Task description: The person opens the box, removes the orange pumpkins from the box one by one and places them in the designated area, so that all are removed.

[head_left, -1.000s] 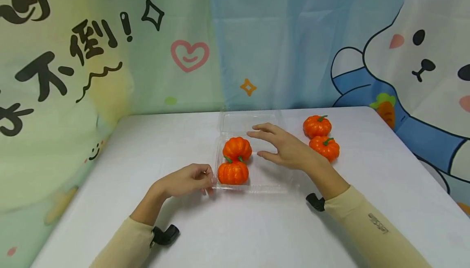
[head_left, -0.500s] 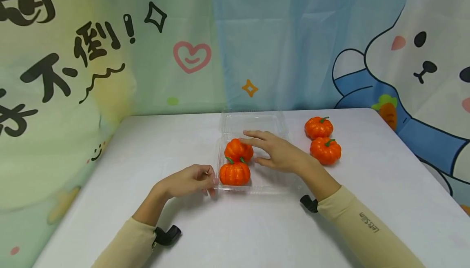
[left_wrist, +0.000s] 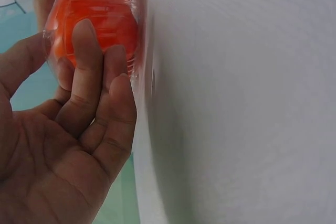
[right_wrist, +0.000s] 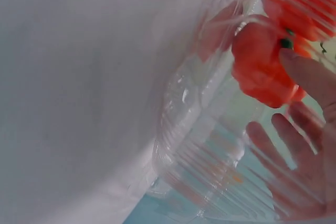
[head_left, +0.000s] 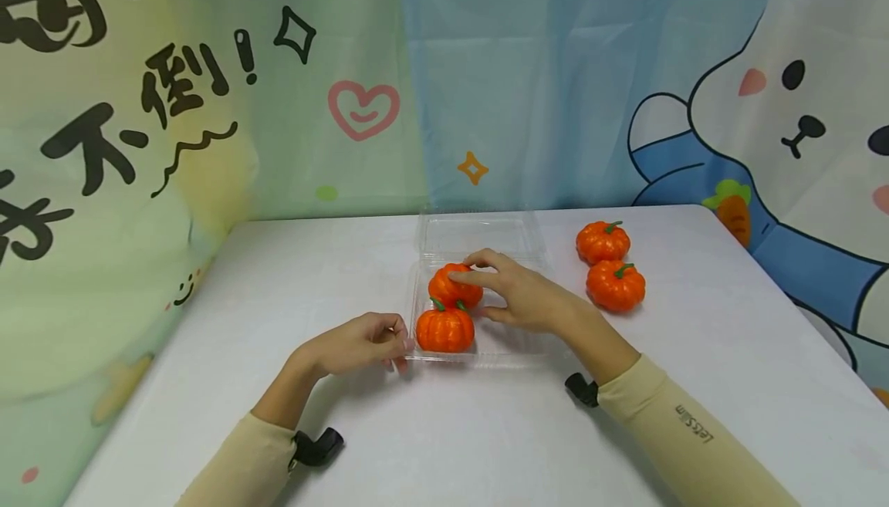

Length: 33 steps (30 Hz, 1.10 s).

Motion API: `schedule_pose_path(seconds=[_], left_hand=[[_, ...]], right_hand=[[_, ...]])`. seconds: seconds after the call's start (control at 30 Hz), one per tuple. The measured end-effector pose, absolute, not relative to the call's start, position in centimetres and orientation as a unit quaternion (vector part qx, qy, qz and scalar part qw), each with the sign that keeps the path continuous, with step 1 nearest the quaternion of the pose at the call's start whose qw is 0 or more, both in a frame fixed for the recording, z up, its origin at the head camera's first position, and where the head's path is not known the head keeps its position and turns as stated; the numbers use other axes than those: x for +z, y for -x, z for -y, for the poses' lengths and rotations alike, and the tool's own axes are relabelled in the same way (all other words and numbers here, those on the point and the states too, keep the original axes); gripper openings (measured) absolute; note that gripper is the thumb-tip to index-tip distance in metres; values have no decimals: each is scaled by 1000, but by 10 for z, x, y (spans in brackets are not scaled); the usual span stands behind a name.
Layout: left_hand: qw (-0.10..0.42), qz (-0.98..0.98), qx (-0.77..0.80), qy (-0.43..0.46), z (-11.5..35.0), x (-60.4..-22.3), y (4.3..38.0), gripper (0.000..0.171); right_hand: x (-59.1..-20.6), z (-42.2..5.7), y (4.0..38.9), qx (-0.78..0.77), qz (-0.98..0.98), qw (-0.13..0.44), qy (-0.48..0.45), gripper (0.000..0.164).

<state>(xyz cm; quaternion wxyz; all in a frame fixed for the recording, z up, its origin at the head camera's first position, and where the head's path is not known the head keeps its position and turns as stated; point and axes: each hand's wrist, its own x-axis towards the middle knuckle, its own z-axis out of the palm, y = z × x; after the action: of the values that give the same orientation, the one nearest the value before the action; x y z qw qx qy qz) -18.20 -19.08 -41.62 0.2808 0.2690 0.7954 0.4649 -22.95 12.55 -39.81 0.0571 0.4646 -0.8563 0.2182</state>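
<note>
In the head view a clear plastic box (head_left: 510, 345) holds two small orange pumpkins in its left half. My left hand (head_left: 361, 343) pinches its near left corner, thumb at the rim and fingers against the wall in the left wrist view. Right behind that wall sits the near pumpkin (head_left: 445, 331), its green stem tilted left. My right hand (head_left: 521, 291) reaches into the box and grips the far pumpkin (head_left: 451, 295), fingers curved over its top and far side, thumb (right_wrist: 310, 74) on the near side. Part of that pumpkin is hidden by the fingers.
The box's clear lid (head_left: 479, 233) lies folded back behind it. Right of the box, two more pumpkins stand one behind the other: a back one (head_left: 603, 243) and a front one (head_left: 616, 286). A printed curtain (head_left: 542, 90) hangs behind the white table (head_left: 444, 445).
My right hand has moved left and down over the far pumpkin and closed around it. That pumpkin has shifted slightly right. The left hand has stayed at the box corner.
</note>
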Motion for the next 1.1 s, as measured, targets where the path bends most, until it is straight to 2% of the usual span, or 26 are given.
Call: schedule_pose_path(seconds=[0.5,0.73,1.1], left_hand=[[281,-798,458,-271,193,-416,182,14],[281,-797,461,-270,192,-417,183,12],[280,-798,461,-270,192,-416,182,13]], right_hand=[[-392,-123,228,220,877,6,-426,67],[-392,-126,228,220,877,13,-427,62],[-393,-137,225,229,883,38,-408,68]])
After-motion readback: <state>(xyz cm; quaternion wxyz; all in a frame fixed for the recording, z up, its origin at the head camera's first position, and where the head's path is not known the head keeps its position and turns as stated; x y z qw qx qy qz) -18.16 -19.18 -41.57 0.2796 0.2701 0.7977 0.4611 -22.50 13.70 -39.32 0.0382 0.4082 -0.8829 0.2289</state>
